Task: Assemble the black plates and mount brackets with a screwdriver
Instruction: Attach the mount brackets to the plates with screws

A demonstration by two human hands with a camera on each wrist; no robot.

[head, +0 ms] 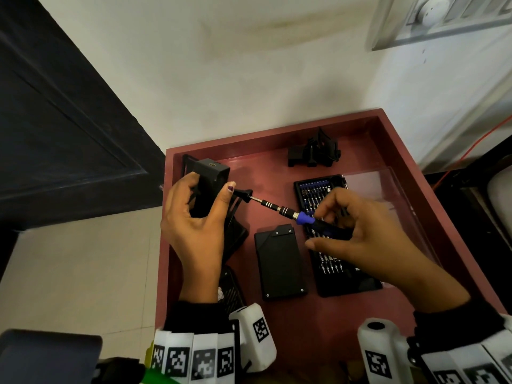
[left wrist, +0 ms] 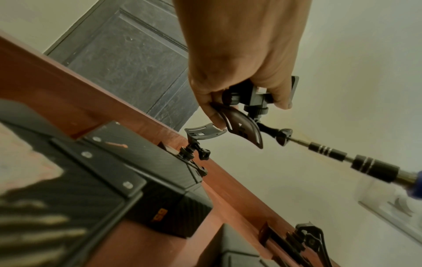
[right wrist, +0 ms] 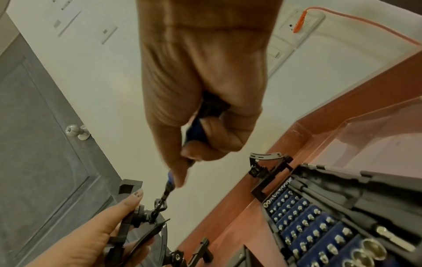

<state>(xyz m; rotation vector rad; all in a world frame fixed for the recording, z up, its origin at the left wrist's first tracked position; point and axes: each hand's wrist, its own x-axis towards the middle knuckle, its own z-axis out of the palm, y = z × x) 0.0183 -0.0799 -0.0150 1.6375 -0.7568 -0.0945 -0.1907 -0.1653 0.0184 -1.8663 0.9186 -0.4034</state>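
Observation:
My left hand (head: 210,189) grips a black mount bracket assembly (head: 209,181), a block with a curved slotted bracket (left wrist: 242,124), and holds it up above the tray's left side. My right hand (head: 315,230) grips the screwdriver (head: 274,207) by its blue and black handle (right wrist: 194,131). The bit sits in the black thumbscrew knob (left wrist: 284,136) on the bracket's side. A flat black plate (head: 279,261) with corner screws lies on the tray between my hands. In the left wrist view, a black plate block (left wrist: 137,180) carrying its own small bracket (left wrist: 196,144) lies below my left hand.
Everything sits in a red tray (head: 277,134) with raised walls. An open bit set case (head: 332,273) with its clear lid (head: 388,189) lies under my right hand. More black brackets (head: 313,151) stand at the tray's far side. A dark door (head: 69,120) is at the left.

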